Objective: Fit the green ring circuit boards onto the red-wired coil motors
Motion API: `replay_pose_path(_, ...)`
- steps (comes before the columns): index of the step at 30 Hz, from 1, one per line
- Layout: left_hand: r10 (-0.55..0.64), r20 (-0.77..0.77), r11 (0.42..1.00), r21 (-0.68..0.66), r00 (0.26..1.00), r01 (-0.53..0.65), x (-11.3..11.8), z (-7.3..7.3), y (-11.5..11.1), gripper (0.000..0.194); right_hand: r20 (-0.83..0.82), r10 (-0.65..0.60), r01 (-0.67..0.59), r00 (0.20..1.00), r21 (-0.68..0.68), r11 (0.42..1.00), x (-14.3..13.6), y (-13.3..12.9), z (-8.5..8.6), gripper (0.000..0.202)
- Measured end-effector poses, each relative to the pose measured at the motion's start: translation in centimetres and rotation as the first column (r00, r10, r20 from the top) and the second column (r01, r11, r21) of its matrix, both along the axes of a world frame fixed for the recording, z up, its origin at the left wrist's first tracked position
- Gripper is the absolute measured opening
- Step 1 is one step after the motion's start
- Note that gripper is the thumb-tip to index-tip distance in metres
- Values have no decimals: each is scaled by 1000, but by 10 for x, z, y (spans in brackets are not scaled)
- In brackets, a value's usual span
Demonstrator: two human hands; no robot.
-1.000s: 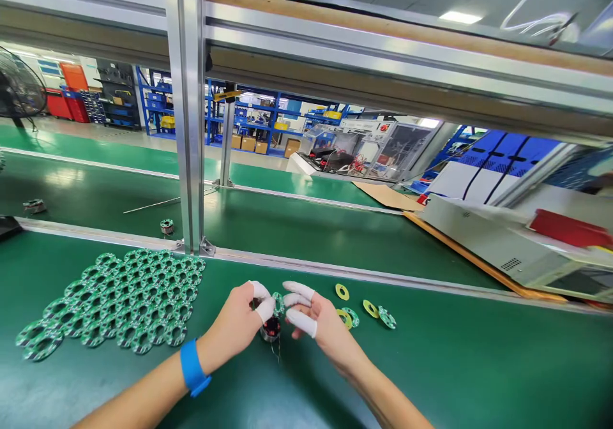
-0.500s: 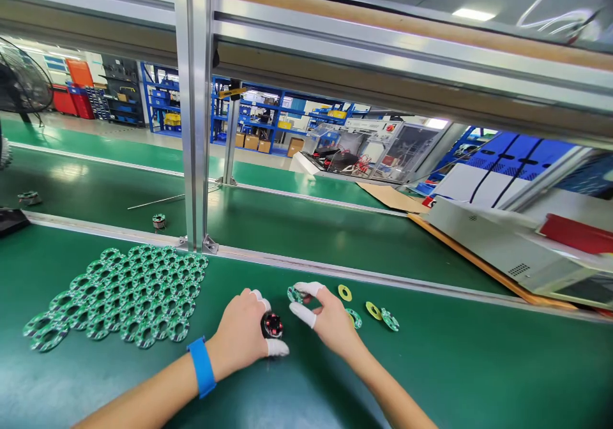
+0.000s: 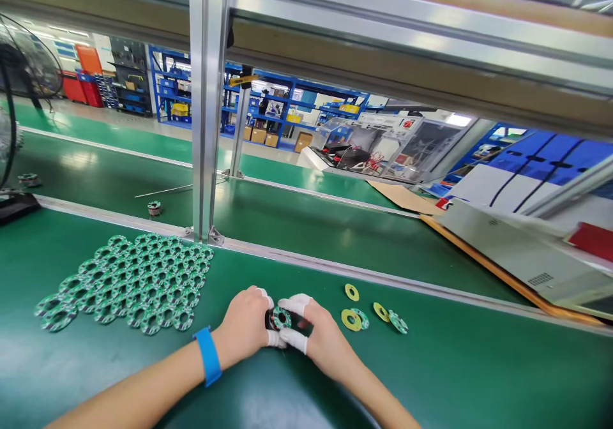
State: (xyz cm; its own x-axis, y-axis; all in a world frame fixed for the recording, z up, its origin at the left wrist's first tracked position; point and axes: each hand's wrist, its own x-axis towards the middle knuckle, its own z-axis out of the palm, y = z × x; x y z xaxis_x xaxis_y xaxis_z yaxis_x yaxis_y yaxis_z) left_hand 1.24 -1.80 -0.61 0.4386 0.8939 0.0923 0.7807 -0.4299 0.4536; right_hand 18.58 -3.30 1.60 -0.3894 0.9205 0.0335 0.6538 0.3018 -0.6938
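Observation:
My left hand (image 3: 245,322), with white finger cots and a blue wristband, grips a small dark round part (image 3: 269,320), partly hidden now; red windings showed in it earlier. A green ring-shaped circuit board (image 3: 281,318) lies over that part. My right hand (image 3: 322,331), also in finger cots, pinches the board from the right with thumb and fingers. Both hands' fingertips meet around the two pieces. Whether the board is seated on the part cannot be made out. Near the right hand lie yellow rings (image 3: 351,320) and loose green ring boards (image 3: 398,322).
Many green ring boards (image 3: 129,282) cover the green bench at left. An aluminium post (image 3: 207,116) rises from a metal rail behind them. Beyond the rail stands a small wound part (image 3: 154,208). A grey metal case (image 3: 522,250) sits at right, a fan (image 3: 29,65) far left.
My right hand has moved left with the ring board, bringing it over the dark part in my left hand. A yellow ring earlier hidden by the right hand now shows. The camera view has shifted slightly.

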Motion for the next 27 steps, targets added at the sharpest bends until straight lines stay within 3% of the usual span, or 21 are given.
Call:
replay_pose_path(11,-6,2,1000,-10,1000,6,1,1,1,41,269,-68,16,961,192,981,-1,-6,-9,30)
replay_pose_path(18,7,12,1000,-6,1000,-7,1,0,0,38,224,-86,33,971,230,973,2,-5,-17,33)
replay_pose_path(27,10,25,1000,-24,1000,-9,2,1,0,39,258,-84,35,963,192,981,-1,-4,-7,26)
